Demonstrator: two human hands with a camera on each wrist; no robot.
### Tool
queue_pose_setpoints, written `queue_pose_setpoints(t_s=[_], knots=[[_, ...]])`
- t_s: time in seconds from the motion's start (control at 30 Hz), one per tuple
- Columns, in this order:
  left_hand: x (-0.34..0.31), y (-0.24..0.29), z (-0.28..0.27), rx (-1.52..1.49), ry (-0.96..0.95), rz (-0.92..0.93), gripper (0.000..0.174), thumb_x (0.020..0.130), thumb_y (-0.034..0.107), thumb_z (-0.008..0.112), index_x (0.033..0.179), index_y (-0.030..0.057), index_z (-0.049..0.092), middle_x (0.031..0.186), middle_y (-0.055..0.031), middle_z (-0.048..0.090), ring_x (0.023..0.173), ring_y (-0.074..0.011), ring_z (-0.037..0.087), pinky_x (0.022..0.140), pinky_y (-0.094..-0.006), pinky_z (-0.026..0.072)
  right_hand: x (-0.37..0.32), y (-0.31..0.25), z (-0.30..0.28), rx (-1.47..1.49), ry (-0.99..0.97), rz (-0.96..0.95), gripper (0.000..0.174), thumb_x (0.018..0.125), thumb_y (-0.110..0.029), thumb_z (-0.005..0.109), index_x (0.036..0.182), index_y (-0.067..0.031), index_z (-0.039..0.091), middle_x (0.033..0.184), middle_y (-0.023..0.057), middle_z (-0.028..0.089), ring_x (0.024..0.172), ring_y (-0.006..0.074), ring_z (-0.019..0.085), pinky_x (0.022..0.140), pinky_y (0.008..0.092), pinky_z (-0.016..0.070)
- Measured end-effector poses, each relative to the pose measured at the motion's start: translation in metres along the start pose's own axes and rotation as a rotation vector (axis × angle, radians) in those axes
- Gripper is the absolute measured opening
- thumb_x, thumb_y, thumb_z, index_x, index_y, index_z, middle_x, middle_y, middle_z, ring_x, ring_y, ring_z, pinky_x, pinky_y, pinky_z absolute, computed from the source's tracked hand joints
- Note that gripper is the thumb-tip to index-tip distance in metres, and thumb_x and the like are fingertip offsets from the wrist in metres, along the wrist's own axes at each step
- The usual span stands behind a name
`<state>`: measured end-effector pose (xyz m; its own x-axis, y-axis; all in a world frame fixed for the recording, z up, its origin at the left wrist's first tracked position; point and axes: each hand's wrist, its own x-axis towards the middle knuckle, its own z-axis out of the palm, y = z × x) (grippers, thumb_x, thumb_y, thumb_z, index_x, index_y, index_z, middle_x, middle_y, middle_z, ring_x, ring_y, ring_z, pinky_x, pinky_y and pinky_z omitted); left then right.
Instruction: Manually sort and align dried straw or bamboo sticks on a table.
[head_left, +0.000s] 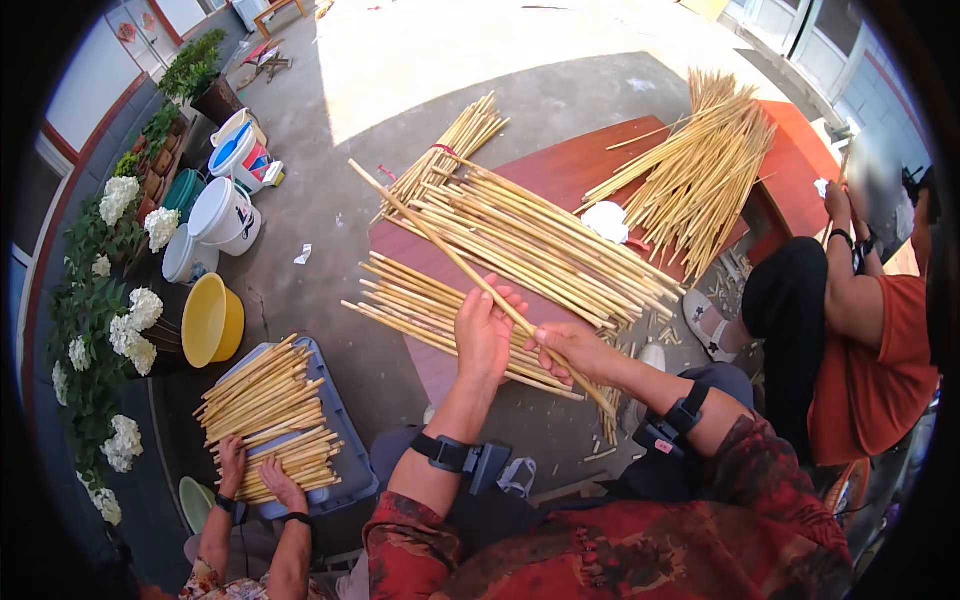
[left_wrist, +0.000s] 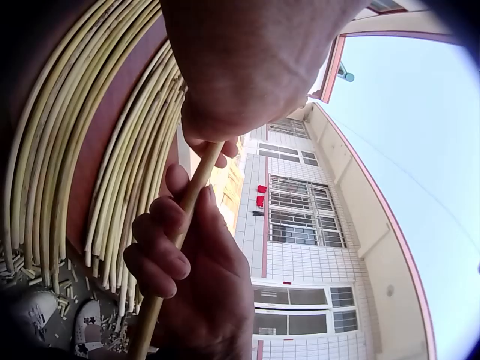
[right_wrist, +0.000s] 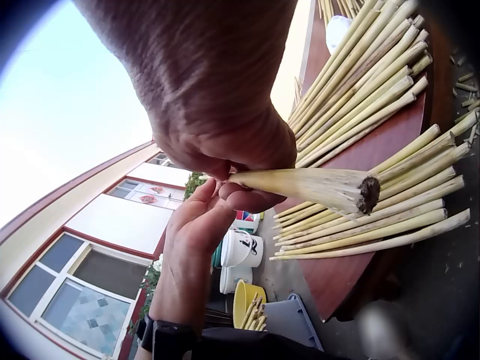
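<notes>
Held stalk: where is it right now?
In the head view, the held stalk slants down rightward across the middle, in front of the table and its stalks, with the right hand gripping it near its lower end and the left hand farther up.

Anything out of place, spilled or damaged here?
Yes: short stalk pieces litter the ground beside the table, like scattered offcuts, and a white scrap lies near the buckets. The held stalk also has a dark, ragged end.
</notes>
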<state>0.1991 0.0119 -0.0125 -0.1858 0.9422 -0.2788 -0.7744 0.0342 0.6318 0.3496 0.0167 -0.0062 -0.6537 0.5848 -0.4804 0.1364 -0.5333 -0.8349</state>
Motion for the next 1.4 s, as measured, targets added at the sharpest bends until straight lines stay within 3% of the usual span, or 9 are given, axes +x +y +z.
queue_pose_setpoints(t_s=[0.17, 0.4, 0.53, 0.6, 0.7, 1.0, 1.3, 1.33, 1.4], knots=[[0.0, 0.0, -0.007, -0.012, 0.064, -0.009, 0.025, 0.086, 0.009, 0.036, 0.108, -0.0037, 0.037, 0.084, -0.0119, 0.048, 0.076, -0.0216, 0.051, 0.074, -0.0388, 0.0466, 0.001, -0.004, 0.003, -0.293, 0.095, -0.092, 0.027, 0.09, -0.026, 0.036, 0.094, -0.0039, 0.051, 0.059, 0.0002, 0.043, 0.044, 0.0068, 0.039, 0.039, 0.019, 0.0339], [0.004, 0.014, -0.015, -0.07, 0.071, 0.056, 0.026, 0.087, 0.012, 0.034, 0.108, -0.0039, 0.038, 0.081, -0.0095, 0.047, 0.074, -0.0199, 0.049, 0.074, -0.0389, 0.0452, 0.001, -0.006, 0.012, -0.68, 0.125, -0.32, 0.025, 0.088, -0.023, 0.038, 0.078, 0.0, 0.042, 0.059, 0.0121, 0.044, 0.057, 0.0261, 0.046, 0.057, 0.0353, 0.0382], [0.014, 0.041, -0.026, -0.15, 0.132, 0.167, 0.027, 0.087, 0.013, 0.033, 0.107, -0.0036, 0.041, 0.081, -0.0079, 0.047, 0.073, -0.0185, 0.047, 0.073, -0.0373, 0.0432, -0.002, 0.004, 0.007, -0.737, 0.073, -0.439, 0.026, 0.089, -0.025, 0.036, 0.084, -0.0015, 0.046, 0.058, 0.0074, 0.042, 0.051, 0.0194, 0.044, 0.049, 0.0309, 0.0378], [0.015, 0.05, -0.032, -0.159, 0.134, 0.231, 0.028, 0.087, 0.011, 0.034, 0.11, -0.0034, 0.04, 0.081, -0.0073, 0.047, 0.074, -0.0183, 0.048, 0.074, -0.0372, 0.0435, -0.017, -0.006, 0.009, -0.255, -0.132, 0.006, 0.029, 0.09, -0.028, 0.033, 0.093, -0.0043, 0.049, 0.059, 0.0017, 0.04, 0.045, 0.0101, 0.038, 0.041, 0.0232, 0.0338], [0.011, 0.054, -0.031, -0.156, 0.043, 0.213, 0.028, 0.086, 0.01, 0.035, 0.111, -0.0036, 0.039, 0.084, -0.0085, 0.049, 0.077, -0.0191, 0.049, 0.075, -0.0376, 0.0437, -0.027, -0.01, 0.011, -0.098, -0.169, 0.104, 0.032, 0.09, -0.031, 0.032, 0.1, -0.0064, 0.049, 0.06, -0.0017, 0.04, 0.044, 0.0035, 0.032, 0.037, 0.0165, 0.0277], [0.009, 0.035, -0.015, -0.133, 0.03, 0.138, 0.03, 0.085, 0.006, 0.036, 0.113, -0.0041, 0.039, 0.088, -0.0101, 0.05, 0.079, -0.0191, 0.049, 0.075, -0.0358, 0.0438, -0.027, -0.01, 0.007, 0.094, -0.172, 0.167, 0.032, 0.09, -0.032, 0.032, 0.099, -0.0059, 0.048, 0.06, -0.0012, 0.039, 0.043, 0.0042, 0.031, 0.037, 0.0169, 0.026], [0.015, 0.033, -0.021, -0.203, 0.08, 0.169, 0.028, 0.087, 0.011, 0.029, 0.107, -0.0044, 0.04, 0.078, -0.0073, 0.044, 0.068, -0.0164, 0.041, 0.063, -0.0327, 0.0381, -0.019, 0.001, 0.011, -0.474, -0.06, -0.151, 0.032, 0.091, -0.031, 0.03, 0.098, -0.0055, 0.048, 0.057, -0.001, 0.041, 0.047, 0.0062, 0.037, 0.042, 0.0197, 0.0331], [0.014, 0.034, -0.018, -0.199, 0.117, 0.176, 0.027, 0.086, 0.011, 0.028, 0.104, -0.0037, 0.041, 0.076, -0.0068, 0.043, 0.066, -0.0161, 0.039, 0.061, -0.0322, 0.0368, -0.02, -0.003, 0.013, -0.575, -0.012, -0.18, 0.025, 0.089, -0.024, 0.033, 0.079, -0.0036, 0.043, 0.057, 0.0035, 0.043, 0.052, 0.0134, 0.044, 0.052, 0.0284, 0.0389], [0.015, 0.036, -0.022, -0.217, 0.099, 0.162, 0.026, 0.086, 0.011, 0.027, 0.103, -0.0033, 0.041, 0.075, -0.0063, 0.042, 0.065, -0.0157, 0.039, 0.06, -0.0317, 0.0363, -0.02, -0.003, 0.015, -0.636, 0.01, -0.228, 0.024, 0.089, -0.024, 0.034, 0.079, -0.0034, 0.042, 0.058, 0.0065, 0.045, 0.053, 0.0183, 0.045, 0.053, 0.0314, 0.0393]])
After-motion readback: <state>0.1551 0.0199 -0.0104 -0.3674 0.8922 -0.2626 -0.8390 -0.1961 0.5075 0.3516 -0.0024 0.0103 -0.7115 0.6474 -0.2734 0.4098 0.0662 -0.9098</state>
